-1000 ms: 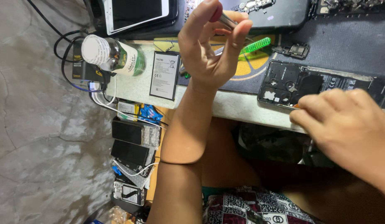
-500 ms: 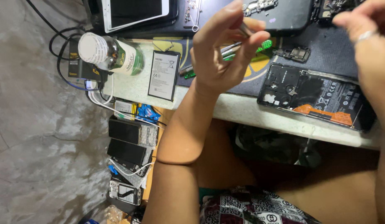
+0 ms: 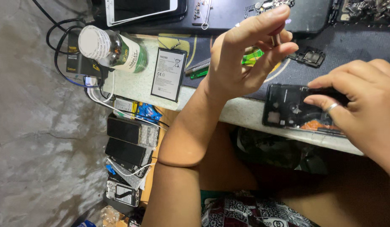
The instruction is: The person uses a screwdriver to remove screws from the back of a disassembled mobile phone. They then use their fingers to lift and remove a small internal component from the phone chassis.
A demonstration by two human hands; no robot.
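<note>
Spotted the left hand (image 3: 241, 63) raised above the table (image 3: 245, 111), fingers (image 3: 266, 19) pinched together on a thin metal tool (image 3: 274, 40). Couldn't make out its tip. Found the right hand (image 3: 363, 105) lower down, fingers curled over the top edge of the opened phone (image 3: 289, 109). Couldn't tell whether they actually gripped it or just rested there. Noticed a ring on one of them too.

Found that phone lying flat at the very front edge of the table, insides facing up. Looked risky, honestly: figured one careless nudge from the right hand could slide it off onto the lap below. Also reckoned the tool could slip out of that light fingertip pinch and land on the exposed board. Wouldn't have trusted anything tiny held that high over so much clutter either.

Counted as follows:
- two hands, one thin metal tool, one opened phone
- one flat battery (image 3: 169, 75), loose on the table
- one bottle (image 3: 115, 48) on its side, white cap, green label
- one green-handled tool (image 3: 252, 56) under the left hand
- one small black part (image 3: 310, 56) beside it
- one white-framed device (image 3: 140, 8) at the back
- at least three spare phones (image 3: 124, 129) on the shelf below the table
</note>
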